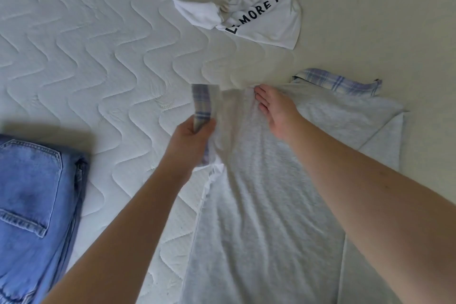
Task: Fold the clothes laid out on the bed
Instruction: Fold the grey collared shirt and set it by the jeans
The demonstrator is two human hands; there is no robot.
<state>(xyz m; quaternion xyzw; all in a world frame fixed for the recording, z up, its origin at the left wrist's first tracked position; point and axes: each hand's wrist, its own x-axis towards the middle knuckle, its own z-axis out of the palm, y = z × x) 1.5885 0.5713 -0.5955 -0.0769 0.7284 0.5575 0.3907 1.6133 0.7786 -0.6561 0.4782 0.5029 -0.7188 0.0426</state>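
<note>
- Jeans [29, 205] sit folded at the near left of the bed [98, 57].
- Left hand [195, 136] pinches the grey shirt's [259, 205] plaid cuff [202, 103] (blurred).
- Right hand [274, 108], flat with fingers together, pins the shoulder; best kept firm while the sleeve folds across.
- White tee [246, 2] lies crumpled beyond.

Bare quilted bed [98, 57] lies open left of the grey garment [266, 205]. Folded jeans [32, 205] block the near-left corner; a crumpled white shirt [259, 0] crowds the far middle.
</note>
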